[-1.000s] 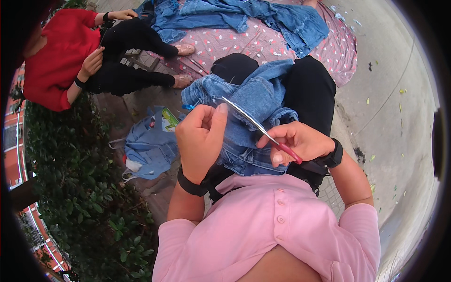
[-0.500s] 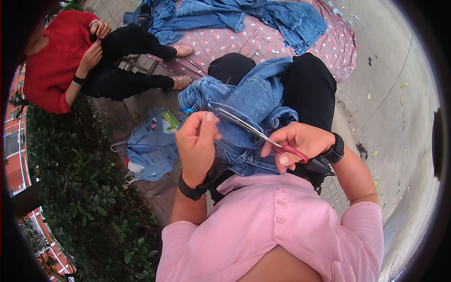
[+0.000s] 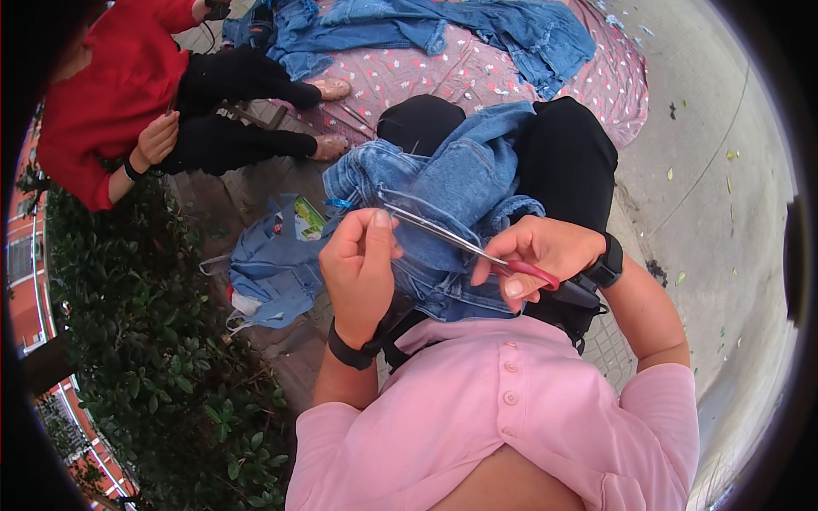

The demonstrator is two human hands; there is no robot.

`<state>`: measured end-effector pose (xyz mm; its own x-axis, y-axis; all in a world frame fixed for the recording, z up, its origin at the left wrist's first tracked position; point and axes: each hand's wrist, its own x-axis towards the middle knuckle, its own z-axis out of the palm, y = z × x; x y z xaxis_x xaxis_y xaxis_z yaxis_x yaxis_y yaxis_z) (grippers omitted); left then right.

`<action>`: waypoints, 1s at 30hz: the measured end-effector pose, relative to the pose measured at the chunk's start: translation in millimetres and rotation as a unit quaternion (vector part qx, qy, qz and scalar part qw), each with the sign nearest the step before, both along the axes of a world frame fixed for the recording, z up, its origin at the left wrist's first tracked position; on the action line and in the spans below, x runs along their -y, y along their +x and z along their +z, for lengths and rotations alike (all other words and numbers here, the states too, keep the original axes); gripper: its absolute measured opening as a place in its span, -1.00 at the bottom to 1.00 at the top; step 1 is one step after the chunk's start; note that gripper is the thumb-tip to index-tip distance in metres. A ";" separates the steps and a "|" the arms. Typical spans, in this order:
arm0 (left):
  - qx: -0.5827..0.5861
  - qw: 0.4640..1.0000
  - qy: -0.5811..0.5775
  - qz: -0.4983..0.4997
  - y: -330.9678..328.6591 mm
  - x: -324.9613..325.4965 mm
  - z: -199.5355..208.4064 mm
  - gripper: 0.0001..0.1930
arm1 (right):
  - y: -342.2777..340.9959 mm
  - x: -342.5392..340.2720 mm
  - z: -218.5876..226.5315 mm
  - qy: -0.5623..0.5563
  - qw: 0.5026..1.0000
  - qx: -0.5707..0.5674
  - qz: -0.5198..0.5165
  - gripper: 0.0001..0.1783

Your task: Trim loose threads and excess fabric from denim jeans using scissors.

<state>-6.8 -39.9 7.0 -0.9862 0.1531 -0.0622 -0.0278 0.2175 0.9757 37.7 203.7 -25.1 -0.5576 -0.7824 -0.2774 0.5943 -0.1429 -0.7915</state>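
A blue denim garment lies bunched across my lap, over my black trousers. My left hand pinches an edge of the denim between thumb and fingers and lifts it. My right hand grips red-handled scissors. Their long metal blades point left toward my left hand's fingertips and lie across the raised fabric. Both wrists wear black bands.
A person in a red top and black trousers sits at the upper left. More denim pieces lie on a pink spotted cloth ahead. A blue denim bag rests by my left knee. Green shrubs fill the left; bare concrete the right.
The scissor blades have slid further left, toward my left fingertips. My left hand has shifted slightly lower while keeping its pinch on the denim.
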 end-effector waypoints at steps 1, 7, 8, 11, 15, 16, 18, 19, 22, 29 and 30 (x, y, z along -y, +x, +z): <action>0.000 1.000 0.000 0.001 -0.1 0.2 0.3 -0.79 | -1.4 0.6 1.0 0.001 1.000 -0.006 -0.002 -0.50; -0.013 1.000 0.005 0.023 2.6 -0.7 -4.0 -0.84 | -11.2 5.7 6.2 0.025 0.999 -0.021 -0.005 -0.50; -0.023 0.999 -0.001 0.025 3.4 -0.5 -5.5 -0.84 | -12.8 8.3 7.5 0.025 0.999 -0.021 -0.004 -0.50; -0.037 0.999 0.002 0.031 3.4 0.0 -9.8 -0.85 | -16.4 13.8 8.7 0.018 0.999 -0.026 -0.018 -0.51; -0.050 0.998 -0.007 0.027 3.8 0.7 -11.3 -0.86 | -20.4 16.3 7.1 0.022 0.999 -0.031 -0.016 -0.53; -0.051 0.998 -0.006 0.028 4.3 0.6 -12.2 -0.86 | -20.9 17.2 7.5 0.021 0.999 -0.034 -0.021 -0.53; -0.071 0.997 -0.005 0.025 5.2 0.5 -14.6 -0.87 | -24.1 20.3 8.3 0.025 0.999 -0.038 -0.022 -0.53; -0.070 0.997 -0.005 0.026 5.8 1.1 -15.6 -0.87 | -26.0 21.8 8.6 0.029 0.998 -0.042 -0.024 -0.53; -0.083 0.996 -0.025 0.025 6.6 3.0 -18.4 -0.88 | -30.3 24.2 10.3 0.042 0.998 -0.049 -0.021 -0.54; -0.096 0.995 -0.009 0.025 8.0 5.2 -23.0 -0.89 | -33.4 26.8 9.0 0.033 0.998 -0.043 -0.030 -0.49; -0.099 0.995 -0.013 0.025 8.3 5.7 -23.4 -0.89 | -33.4 26.7 8.5 0.036 0.998 -0.043 -0.029 -0.49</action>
